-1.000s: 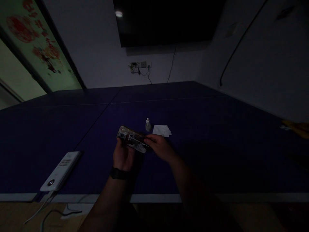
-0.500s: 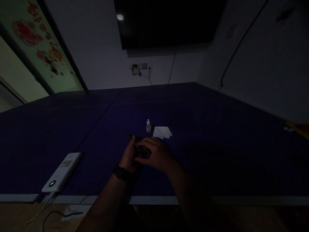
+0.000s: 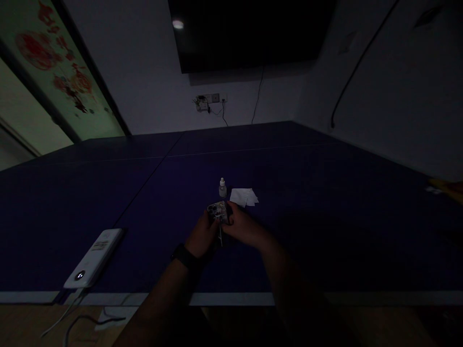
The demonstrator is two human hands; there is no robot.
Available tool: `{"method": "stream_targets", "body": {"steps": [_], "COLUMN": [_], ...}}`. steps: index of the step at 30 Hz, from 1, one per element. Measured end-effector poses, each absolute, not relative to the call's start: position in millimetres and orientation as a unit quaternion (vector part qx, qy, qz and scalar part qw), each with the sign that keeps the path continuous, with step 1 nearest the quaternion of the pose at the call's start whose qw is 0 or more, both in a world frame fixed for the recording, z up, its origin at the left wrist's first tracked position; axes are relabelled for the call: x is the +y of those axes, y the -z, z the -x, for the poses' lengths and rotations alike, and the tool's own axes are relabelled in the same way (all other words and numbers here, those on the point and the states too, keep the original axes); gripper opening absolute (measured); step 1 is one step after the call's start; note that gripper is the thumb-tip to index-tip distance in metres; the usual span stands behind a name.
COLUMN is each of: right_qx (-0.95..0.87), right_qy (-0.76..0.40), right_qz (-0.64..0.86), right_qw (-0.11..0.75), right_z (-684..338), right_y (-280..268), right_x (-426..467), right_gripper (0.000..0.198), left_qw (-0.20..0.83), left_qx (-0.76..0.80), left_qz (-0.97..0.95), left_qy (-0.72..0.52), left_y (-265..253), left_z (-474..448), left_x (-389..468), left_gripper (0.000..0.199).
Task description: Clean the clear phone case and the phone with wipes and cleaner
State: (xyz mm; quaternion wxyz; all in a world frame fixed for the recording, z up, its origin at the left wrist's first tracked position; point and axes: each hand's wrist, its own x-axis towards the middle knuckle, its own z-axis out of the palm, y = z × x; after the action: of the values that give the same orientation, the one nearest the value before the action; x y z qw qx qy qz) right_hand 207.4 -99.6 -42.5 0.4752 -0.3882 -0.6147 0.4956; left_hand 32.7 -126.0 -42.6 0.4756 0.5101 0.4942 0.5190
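Note:
Both of my hands hold a smartphone [image 3: 219, 210] low over the dark blue table. Its back faces me, with round camera lenses at the top left and a light, patterned case. My left hand [image 3: 202, 235], with a dark watch on the wrist, grips the left edge. On the opposite edge, the fingers of my right hand [image 3: 241, 224] are closed around the phone. Just beyond the phone stands a small clear bottle [image 3: 222, 189] with a white dropper-like cap. Beside it lie white paper sheets [image 3: 243, 196], close to my right hand. Dim light hides the phone's lower part.
On the left, a white power bank [image 3: 94, 258] with a lit display lies near the table's front edge, a cable [image 3: 68, 311] running from it. A large dark screen [image 3: 249, 36] hangs on the wall above sockets [image 3: 208, 101]. Something yellow [image 3: 448, 190] sits at the far right.
The phone has been turned so its back with the camera lenses now shows. My right hand has shifted from across it to its right edge.

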Motion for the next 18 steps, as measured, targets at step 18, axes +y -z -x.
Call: {"method": "stream_targets", "body": {"steps": [18], "right_qx": [-0.752], "right_qy": [-0.347], "right_qz": [0.554], "right_qw": [0.087], "right_z": [-221], "right_y": [4], "right_x": [-106], "right_gripper": [0.044], "left_qw": [0.247], "left_qx": [0.629], "left_qz": [-0.718], "left_qy": [-0.168], "left_y": [24], "left_z": [-33], "left_x": [-121], "left_gripper": [0.045]}}
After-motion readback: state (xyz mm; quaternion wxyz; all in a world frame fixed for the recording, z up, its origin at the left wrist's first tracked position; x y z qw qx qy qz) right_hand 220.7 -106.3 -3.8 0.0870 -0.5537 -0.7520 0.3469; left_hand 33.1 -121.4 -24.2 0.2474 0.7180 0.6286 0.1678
